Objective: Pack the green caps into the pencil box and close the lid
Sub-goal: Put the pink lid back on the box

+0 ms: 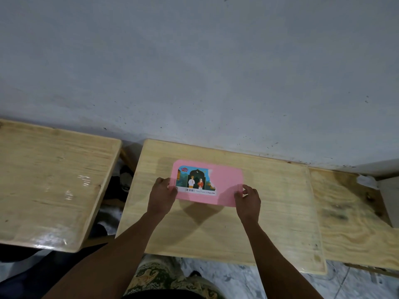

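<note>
A pink pencil box (224, 182) lies flat on the middle wooden table (269, 212), its lid down and a partly torn picture sticker on top. My left hand (162, 196) grips the box's near left corner, thumb on the lid. My right hand (248, 201) holds the near right corner, fingertips on the lid's edge. No green caps are in sight.
A second wooden table (49, 182) stands to the left across a gap with dark items on the floor. A rougher plywood board (349, 216) adjoins on the right, with a white box (388, 195) at its far end. A grey wall runs behind.
</note>
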